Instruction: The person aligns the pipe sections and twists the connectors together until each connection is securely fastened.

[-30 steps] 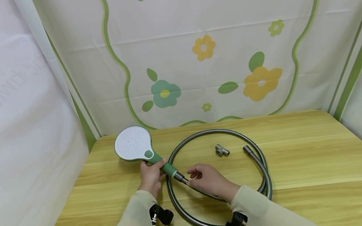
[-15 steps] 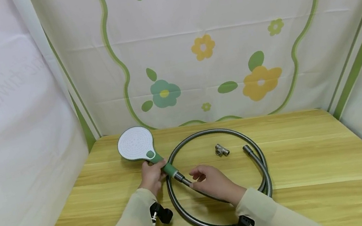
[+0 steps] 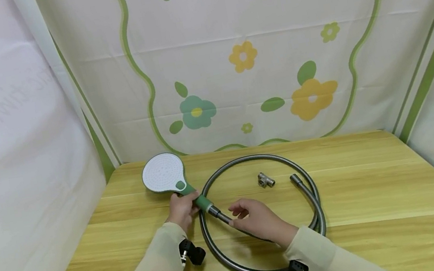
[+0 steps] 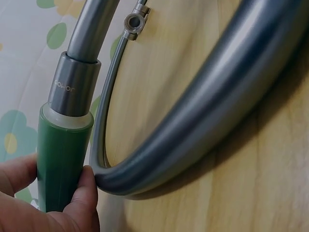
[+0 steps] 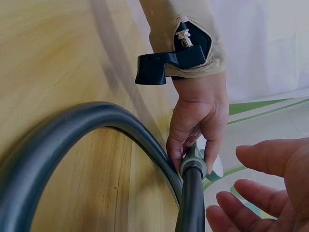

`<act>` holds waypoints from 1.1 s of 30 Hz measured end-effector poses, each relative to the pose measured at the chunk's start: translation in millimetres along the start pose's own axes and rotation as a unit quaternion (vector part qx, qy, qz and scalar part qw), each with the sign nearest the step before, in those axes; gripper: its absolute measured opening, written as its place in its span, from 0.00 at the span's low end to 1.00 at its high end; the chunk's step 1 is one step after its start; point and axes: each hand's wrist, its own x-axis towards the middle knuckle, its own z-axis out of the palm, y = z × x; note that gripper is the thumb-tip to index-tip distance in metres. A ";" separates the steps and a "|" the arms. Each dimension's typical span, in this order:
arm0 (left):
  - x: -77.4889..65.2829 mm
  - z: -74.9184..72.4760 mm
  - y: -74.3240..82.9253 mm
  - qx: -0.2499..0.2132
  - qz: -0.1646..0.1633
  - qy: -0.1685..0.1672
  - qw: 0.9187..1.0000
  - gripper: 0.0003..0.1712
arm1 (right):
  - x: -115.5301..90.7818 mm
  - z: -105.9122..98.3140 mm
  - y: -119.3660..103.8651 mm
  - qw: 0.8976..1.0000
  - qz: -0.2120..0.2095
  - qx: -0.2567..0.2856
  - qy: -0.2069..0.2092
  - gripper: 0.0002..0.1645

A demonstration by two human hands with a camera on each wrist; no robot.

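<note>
My left hand point(image 3: 181, 211) holds the green handle of a shower head point(image 3: 162, 173), its round white face turned up. In the left wrist view, thumb and fingers pinch the handle point(image 4: 63, 159) below a dark metal collar point(image 4: 75, 87), where the grey shower hose point(image 4: 94, 29) meets it. The collar sits against the handle's pale ring. Beside the hose near that joint is my right hand point(image 3: 258, 221). Seen from the right wrist, that hand point(image 5: 287, 166) has its fingers loosely bent and apart from the hose point(image 5: 190, 208).
The hose point(image 3: 207, 236) lies in a wide loop on the wooden table point(image 3: 382, 184). Its other end, with a metal nut point(image 3: 296, 180), rests at the right of the loop. Inside the loop lies a small metal tee fitting point(image 3: 266, 180). A flowered curtain point(image 3: 204, 60) hangs behind.
The shower head has shifted slightly right and down in my left hand. My right hand has drawn a little to the right and down, along the hose away from the collar.
</note>
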 end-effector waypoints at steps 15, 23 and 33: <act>3.5 -1.4 2.0 0.026 0.000 -0.005 1.000 0.35 | -3.7 0.3 -2.4 1.000 0.000 0.007 0.000 0.22; 7.6 -3.0 1.4 0.028 -0.002 0.000 1.000 0.34 | -1.7 0.9 1.2 1.000 -0.004 0.003 -0.004 0.23; 10.3 -4.5 0.1 0.038 -0.006 0.002 0.999 0.34 | -1.8 1.4 0.7 1.000 -0.006 0.012 -0.006 0.22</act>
